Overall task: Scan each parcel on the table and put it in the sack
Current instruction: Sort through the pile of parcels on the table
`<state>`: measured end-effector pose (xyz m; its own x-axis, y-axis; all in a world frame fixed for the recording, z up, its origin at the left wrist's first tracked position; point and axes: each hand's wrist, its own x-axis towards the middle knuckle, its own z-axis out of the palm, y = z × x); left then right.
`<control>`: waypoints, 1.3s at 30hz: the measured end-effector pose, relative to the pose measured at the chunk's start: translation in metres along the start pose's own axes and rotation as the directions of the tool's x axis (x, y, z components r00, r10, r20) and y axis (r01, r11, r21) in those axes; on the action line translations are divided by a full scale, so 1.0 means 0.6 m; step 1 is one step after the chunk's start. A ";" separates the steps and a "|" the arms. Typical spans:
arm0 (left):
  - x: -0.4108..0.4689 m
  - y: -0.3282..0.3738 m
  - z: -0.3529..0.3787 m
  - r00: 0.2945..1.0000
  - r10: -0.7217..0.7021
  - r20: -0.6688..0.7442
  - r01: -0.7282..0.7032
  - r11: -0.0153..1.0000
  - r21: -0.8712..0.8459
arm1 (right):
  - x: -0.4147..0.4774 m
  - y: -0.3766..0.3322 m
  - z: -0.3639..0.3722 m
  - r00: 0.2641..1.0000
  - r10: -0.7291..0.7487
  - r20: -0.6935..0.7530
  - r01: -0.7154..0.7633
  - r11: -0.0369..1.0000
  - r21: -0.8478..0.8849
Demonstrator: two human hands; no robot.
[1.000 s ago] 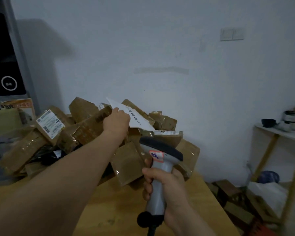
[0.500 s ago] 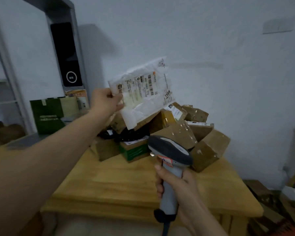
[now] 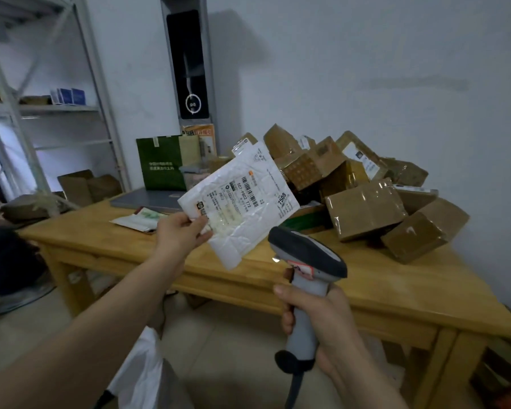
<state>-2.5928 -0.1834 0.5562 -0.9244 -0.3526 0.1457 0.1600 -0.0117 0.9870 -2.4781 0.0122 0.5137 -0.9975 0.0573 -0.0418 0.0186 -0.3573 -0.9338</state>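
Our left grip (image 3: pixel 181 235) pinches the white parcel (image 3: pixel 245 208) by its corner above the surface (image 3: pixel 381 284), label tilted toward the scanner (image 3: pixel 307 258) so our right grip (image 3: pixel 316 317), wrapped round its handle, can read the barcode

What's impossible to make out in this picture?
Head view:
white mailer: fine label print too small to read.
white sack: mostly hidden by the left forearm, cut off by the bottom edge.
parcel pile: rear boxes hidden behind front ones.
scanner: cable cut off by bottom edge.
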 end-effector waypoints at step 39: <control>-0.012 -0.086 -0.012 0.988 -0.111 -0.111 0.063 0.929 -0.365 | 0.003 0.036 0.069 0.982 0.138 0.125 -0.168 0.949 0.268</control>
<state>-2.5917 -0.1868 0.5038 -0.8920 -0.4512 0.0273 0.2170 -0.3744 0.9015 -2.4823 -0.0340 0.5083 -0.9860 -0.1097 -0.1260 0.1667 -0.5983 -0.7838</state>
